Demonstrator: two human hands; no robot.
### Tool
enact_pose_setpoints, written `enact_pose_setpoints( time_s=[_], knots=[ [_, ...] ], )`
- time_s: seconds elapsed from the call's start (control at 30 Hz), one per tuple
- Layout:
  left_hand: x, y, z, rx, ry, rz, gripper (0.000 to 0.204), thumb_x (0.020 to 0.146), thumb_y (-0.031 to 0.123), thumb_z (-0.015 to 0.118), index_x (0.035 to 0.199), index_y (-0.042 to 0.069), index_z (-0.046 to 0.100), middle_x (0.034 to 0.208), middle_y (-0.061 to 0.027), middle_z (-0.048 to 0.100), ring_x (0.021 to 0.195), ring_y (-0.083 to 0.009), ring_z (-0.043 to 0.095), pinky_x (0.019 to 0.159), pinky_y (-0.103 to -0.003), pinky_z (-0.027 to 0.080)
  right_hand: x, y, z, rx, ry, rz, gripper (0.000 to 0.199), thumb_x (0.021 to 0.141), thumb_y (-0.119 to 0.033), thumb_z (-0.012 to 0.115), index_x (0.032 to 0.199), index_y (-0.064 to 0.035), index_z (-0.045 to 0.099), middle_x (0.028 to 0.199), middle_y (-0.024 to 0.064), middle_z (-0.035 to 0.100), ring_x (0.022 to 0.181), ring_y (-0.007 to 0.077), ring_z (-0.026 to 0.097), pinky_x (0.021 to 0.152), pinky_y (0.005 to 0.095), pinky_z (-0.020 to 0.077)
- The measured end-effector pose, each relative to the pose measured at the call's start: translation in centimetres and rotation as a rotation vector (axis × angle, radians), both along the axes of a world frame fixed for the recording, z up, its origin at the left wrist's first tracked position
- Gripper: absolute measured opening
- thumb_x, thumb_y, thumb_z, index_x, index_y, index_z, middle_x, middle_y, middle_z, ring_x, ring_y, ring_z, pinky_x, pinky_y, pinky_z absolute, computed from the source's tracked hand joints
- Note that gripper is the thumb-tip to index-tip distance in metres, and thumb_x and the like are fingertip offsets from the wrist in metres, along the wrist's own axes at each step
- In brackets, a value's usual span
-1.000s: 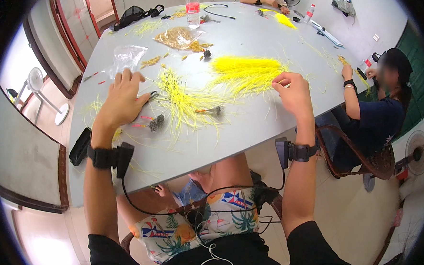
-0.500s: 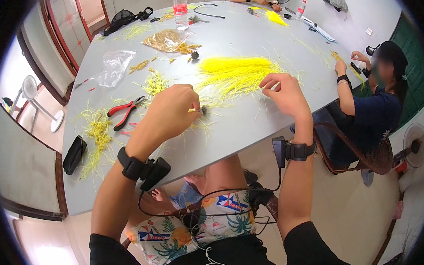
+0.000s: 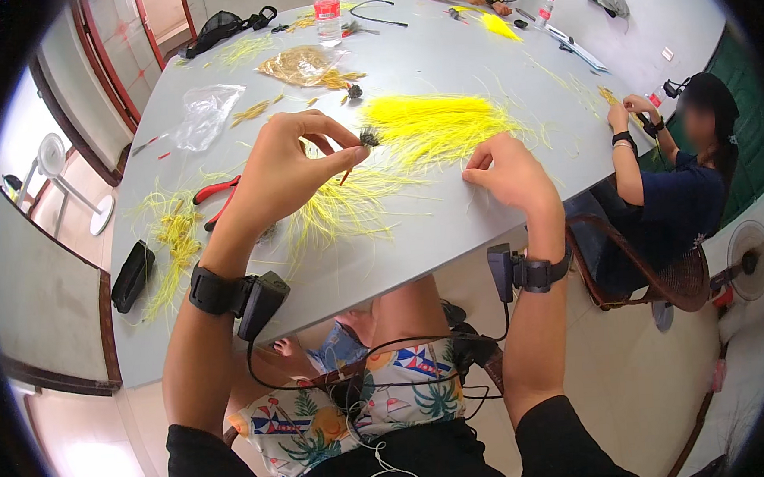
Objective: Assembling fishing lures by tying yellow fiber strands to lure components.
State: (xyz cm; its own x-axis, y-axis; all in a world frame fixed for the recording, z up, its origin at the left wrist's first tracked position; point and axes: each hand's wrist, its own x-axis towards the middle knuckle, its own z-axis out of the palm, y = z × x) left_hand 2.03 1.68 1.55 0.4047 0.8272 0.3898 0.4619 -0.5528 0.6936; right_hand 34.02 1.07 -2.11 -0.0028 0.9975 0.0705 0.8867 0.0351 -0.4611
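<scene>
Left grip (image 3: 296, 161) pinched my small dark tuft (image 3: 369, 137), frame centre | right grip (image 3: 510, 173) loosely curled, fingertips touching yellow fibres (image 3: 432, 123) on table (image 3: 442, 58)

The left hand (image 3: 288, 170) is raised above the grey surface (image 3: 433, 227), its thumb and fingers pinching a small dark tuft (image 3: 369, 137) on a thin stem. The right hand (image 3: 510, 173) rests on the surface by a heap of yellow strands (image 3: 432, 123). Red-handled pliers (image 3: 216, 198) lie further left, near a black case (image 3: 132, 276).
</scene>
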Motion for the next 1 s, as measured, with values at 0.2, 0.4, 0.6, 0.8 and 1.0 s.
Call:
enact_pose_setpoints(
  time_s=[0.2, 0.4, 0.6, 0.8, 1.0],
  knots=[
    [-0.8, 1.0, -1.4, -0.296, -0.322, -0.176, 0.022, 0.098, 0.018, 0.08, 0.111, 0.002, 0.076, 0.097, -0.0094, 0.078, 0.093, -0.0141, 0.073, 0.087, -0.027, 0.056, -1.1, -0.4, 0.0, -0.005, -0.071, -0.035, 0.025, 0.085, -0.023, 0.076, 0.096, -0.0013, 0.081, 0.095, 0.0235, 0.077, 0.085, 0.0353, 0.076, 0.082, 0.043, 0.0595],
    [-0.2, 0.3, -1.2, -0.458, -0.51, -0.298, 0.029, 0.103, 0.009, 0.069, 0.13, 0.003, 0.061, 0.106, -0.013, 0.075, 0.097, -0.0181, 0.073, 0.091, -0.033, 0.059, -1.4, -0.9, 1.1, 0.116, 0.223, 0.15, 0.024, 0.088, -0.019, 0.076, 0.095, 0.0044, 0.077, 0.088, 0.0179, 0.078, 0.08, 0.0252, 0.075, 0.078, 0.0364, 0.0572],
    [0.4, -0.1, -0.9, -0.515, -0.432, -0.429, 0.03, 0.105, 0.007, 0.063, 0.135, 0.009, 0.059, 0.107, -0.0086, 0.07, 0.095, -0.0152, 0.07, 0.089, -0.031, 0.059, -3.4, -1.6, 2.4, 0.003, 0.598, 0.321, 0.011, 0.093, -0.008, 0.076, 0.097, 0.0018, 0.074, 0.09, 0.0088, 0.079, 0.081, 0.0102, 0.071, 0.073, 0.0255, 0.0527],
    [1.3, -0.5, -1.8, -0.347, -0.475, -0.421, 0.023, 0.103, 0.004, 0.068, 0.124, 0.007, 0.06, 0.111, -0.0058, 0.07, 0.094, -0.0117, 0.067, 0.086, -0.028, 0.056, -4.8, -2.7, 3.9, -0.071, 0.703, 0.412, 0.013, 0.095, -0.006, 0.076, 0.105, -0.0022, 0.067, 0.089, 0.0092, 0.079, 0.081, 0.0073, 0.069, 0.068, 0.0223, 0.0478],
    [1.7, -0.9, -1.6, -0.306, -0.442, -0.583, 0.023, 0.099, 0.0, 0.073, 0.117, 0.004, 0.059, 0.109, -0.0033, 0.067, 0.096, -0.0098, 0.065, 0.082, -0.027, 0.055, -6.5, -3.5, 4.4, -0.113, 0.814, 0.497, 0.014, 0.096, -0.009, 0.078, 0.103, -0.0055, 0.066, 0.09, 0.0087, 0.08, 0.074, 0.003, 0.064, 0.061, 0.0192, 0.0402]
  ],
)
